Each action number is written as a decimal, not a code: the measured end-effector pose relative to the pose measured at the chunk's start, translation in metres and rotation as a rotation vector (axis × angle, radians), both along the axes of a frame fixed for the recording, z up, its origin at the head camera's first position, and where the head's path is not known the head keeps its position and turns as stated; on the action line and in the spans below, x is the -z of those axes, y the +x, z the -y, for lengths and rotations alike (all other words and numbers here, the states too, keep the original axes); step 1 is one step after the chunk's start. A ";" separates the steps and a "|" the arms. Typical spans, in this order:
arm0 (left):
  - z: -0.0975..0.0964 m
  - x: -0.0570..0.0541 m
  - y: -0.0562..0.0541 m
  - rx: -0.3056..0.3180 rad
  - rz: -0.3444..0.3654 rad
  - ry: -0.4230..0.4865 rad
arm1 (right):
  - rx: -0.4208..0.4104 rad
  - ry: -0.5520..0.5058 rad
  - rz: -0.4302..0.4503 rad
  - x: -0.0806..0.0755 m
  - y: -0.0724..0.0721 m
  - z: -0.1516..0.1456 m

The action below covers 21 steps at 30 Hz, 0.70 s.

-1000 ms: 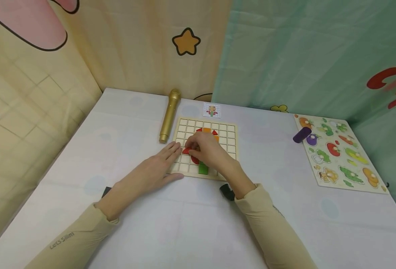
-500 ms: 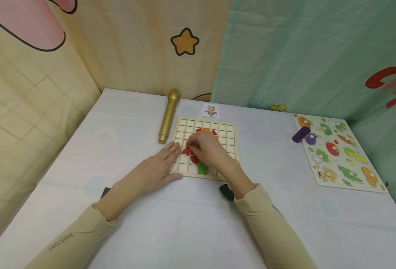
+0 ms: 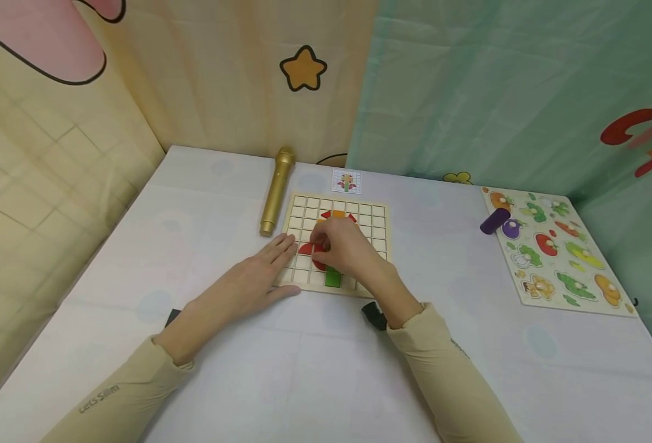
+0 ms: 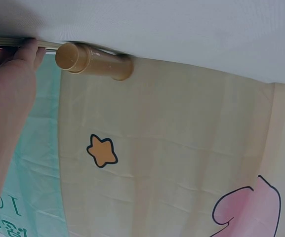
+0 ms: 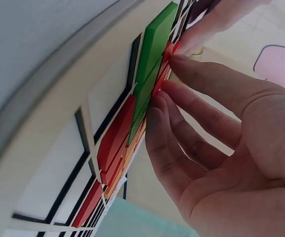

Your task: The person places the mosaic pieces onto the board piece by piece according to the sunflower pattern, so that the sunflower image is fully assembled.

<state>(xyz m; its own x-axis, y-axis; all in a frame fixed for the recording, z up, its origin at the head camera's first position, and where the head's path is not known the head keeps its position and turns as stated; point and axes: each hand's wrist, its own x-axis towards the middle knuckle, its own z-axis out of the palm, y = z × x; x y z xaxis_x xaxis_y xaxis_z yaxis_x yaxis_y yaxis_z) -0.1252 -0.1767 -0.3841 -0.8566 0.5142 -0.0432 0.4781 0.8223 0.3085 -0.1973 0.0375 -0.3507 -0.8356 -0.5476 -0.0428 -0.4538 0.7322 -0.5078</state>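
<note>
A wooden grid board lies on the table, holding red, orange and green shape pieces. My left hand lies flat with fingers straight, fingertips on the board's left edge. Over the middle of the board, my right hand has thumb and fingers bent around a red piece. In the right wrist view the thumb tip and fingertips meet red pieces beside the green pieces. Just left of them sits another red piece. The right hand hides part of the pattern.
Behind the board lies a small pattern card. A gold microphone lies along its left. A vegetable puzzle board is at the right, with a dark purple cylinder at its edge. A black object sits under the right wrist.
The right hand's fingers have shifted slightly right and spread a little from the left red piece, showing more red between thumb and fingers. The left hand has stayed in place.
</note>
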 end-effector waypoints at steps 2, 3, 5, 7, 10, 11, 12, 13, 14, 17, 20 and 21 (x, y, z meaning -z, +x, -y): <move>0.000 0.000 0.000 0.002 -0.006 0.000 | -0.001 0.003 -0.009 0.000 0.000 0.000; 0.000 0.001 0.000 0.002 -0.007 0.000 | 0.000 0.003 -0.012 -0.001 0.001 0.000; 0.000 0.001 0.000 0.003 -0.008 0.002 | 0.004 0.000 -0.014 -0.001 0.001 0.000; 0.000 0.001 0.000 0.005 -0.008 0.003 | 0.005 -0.004 -0.011 -0.001 0.002 0.001; 0.000 0.001 0.000 0.005 -0.007 0.004 | 0.000 0.003 -0.008 0.000 0.002 0.001; 0.000 0.001 0.000 0.006 -0.007 0.003 | 0.000 0.008 -0.006 0.000 0.003 0.001; 0.000 0.001 0.000 0.005 -0.008 0.003 | -0.001 0.015 -0.006 0.000 0.003 0.002; 0.000 0.001 0.000 0.004 -0.007 0.003 | 0.000 0.024 -0.006 0.000 0.003 0.002; 0.000 0.001 0.000 0.003 -0.007 0.003 | 0.000 0.032 -0.006 0.000 0.003 0.002; 0.001 0.001 0.000 0.001 -0.010 0.001 | 0.004 0.052 -0.009 -0.001 0.004 0.003; 0.000 0.001 0.000 0.002 -0.014 -0.003 | 0.003 0.064 -0.013 -0.001 0.005 0.003; 0.000 0.001 0.000 0.002 -0.016 -0.005 | 0.001 0.066 -0.017 -0.001 0.005 0.003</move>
